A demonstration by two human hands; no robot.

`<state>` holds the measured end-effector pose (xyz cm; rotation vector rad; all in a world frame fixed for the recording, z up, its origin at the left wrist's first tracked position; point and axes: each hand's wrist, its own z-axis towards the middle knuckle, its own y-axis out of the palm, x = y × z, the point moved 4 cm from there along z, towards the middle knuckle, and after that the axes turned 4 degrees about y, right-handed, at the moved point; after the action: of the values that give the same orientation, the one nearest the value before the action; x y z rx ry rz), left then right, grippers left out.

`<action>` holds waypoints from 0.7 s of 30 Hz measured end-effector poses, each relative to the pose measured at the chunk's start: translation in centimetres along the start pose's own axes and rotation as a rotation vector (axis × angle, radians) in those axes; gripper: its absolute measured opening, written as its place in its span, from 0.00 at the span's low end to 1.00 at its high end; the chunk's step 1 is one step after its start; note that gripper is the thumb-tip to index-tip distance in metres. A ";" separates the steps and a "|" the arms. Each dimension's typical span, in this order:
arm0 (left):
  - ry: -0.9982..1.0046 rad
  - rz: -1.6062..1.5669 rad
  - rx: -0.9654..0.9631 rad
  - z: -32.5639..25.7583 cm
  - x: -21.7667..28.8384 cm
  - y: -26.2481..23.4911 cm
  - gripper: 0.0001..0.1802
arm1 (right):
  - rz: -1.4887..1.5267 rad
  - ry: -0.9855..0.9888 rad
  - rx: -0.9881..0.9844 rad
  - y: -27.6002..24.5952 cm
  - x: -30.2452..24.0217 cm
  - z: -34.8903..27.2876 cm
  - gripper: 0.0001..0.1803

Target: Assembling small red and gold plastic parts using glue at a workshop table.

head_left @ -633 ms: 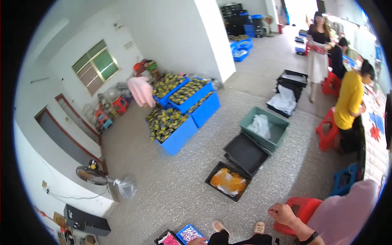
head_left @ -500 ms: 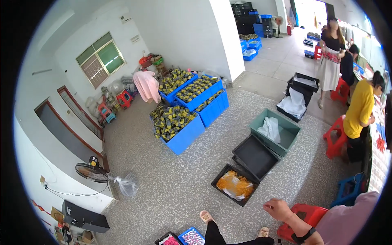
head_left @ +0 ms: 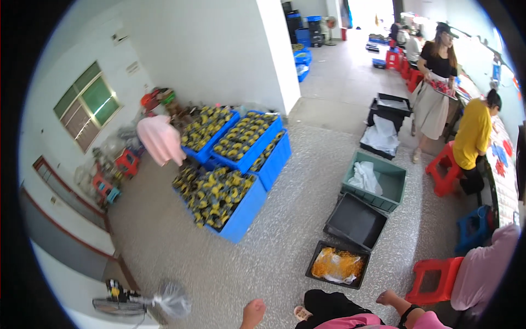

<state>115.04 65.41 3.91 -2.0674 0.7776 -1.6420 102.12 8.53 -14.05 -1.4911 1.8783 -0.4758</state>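
My left hand [head_left: 253,313] is raised at the bottom edge, its fingers curled into a loose fist. To its right, my right hand [head_left: 387,298] hangs with bent fingers, a black band on the wrist. Neither hand shows anything in it. Nearest to both on the speckled floor is a shallow black tray [head_left: 312,267] of orange stringy pieces and clear plastic. Behind it stand stacked black trays [head_left: 357,219] and a green crate [head_left: 394,189] with white plastic sheeting. Beside my right hand is a red stool [head_left: 433,279].
Blue crates [head_left: 244,211] heaped with yellow-and-black parts stand left of centre, by a pink cloth [head_left: 159,137]. A floor fan [head_left: 115,304] is at lower left. Along the right bench sits a person in yellow [head_left: 471,134]; another person [head_left: 433,93] stands carrying a tray of red pieces.
My view has shifted forward and rightward. My left hand has come into view, and my right hand sits lower. The standing person has turned and now holds a tray out in front.
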 end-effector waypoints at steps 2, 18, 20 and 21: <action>-0.008 0.006 -0.069 9.4 1.9 -2.0 0.18 | -0.007 0.303 -0.122 0.5 1.2 1.5 0.23; -0.056 -0.358 -0.376 66.2 13.0 -0.2 0.16 | 0.818 0.152 0.213 -47.7 -12.3 36.6 0.20; 0.006 -0.267 -0.421 75.2 16.5 2.2 0.16 | 0.771 -0.104 0.319 -55.1 -12.4 43.3 0.20; 0.033 -0.221 -0.445 79.6 18.0 3.4 0.16 | 0.777 -0.207 0.363 -59.3 -12.5 45.8 0.19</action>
<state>194.50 48.26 -3.68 -2.5131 1.0338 -1.7427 177.37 9.93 -3.74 -0.4856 1.8986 -0.2519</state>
